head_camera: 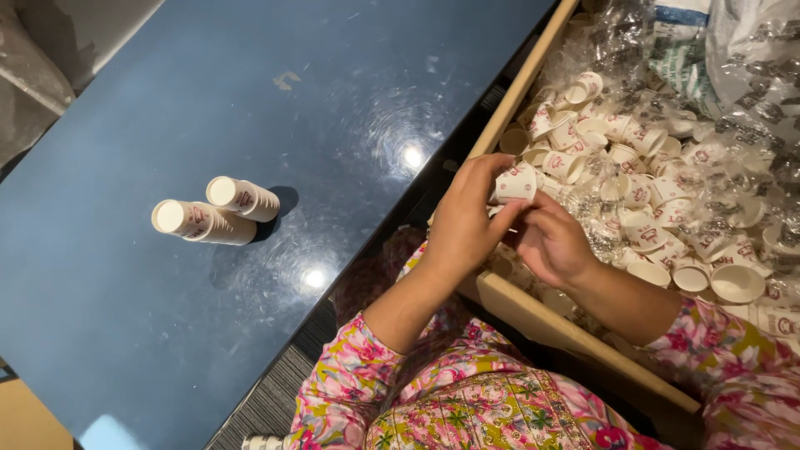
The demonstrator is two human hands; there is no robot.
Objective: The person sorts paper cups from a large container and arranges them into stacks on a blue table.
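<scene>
A dark blue, glossy table (250,108) takes up the left side, its top scuffed in places and catching two bright spots of ceiling light. On it lie two short stacks of small white paper cups with red print (218,212), both tipped on their sides, touching each other and casting a shadow to the right. Just beside the table's right edge sits a light wooden tray (533,321), heaped with loose cups of the same kind (633,183) and crinkled clear plastic wrapping (733,158).

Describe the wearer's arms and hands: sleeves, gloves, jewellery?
Both hands are bare: left hand, right hand, with no gloves, rings or watch visible. The forearms are uncovered; the sleeves are pushed up toward the elbows, in a pink floral print with green and yellow.
</scene>
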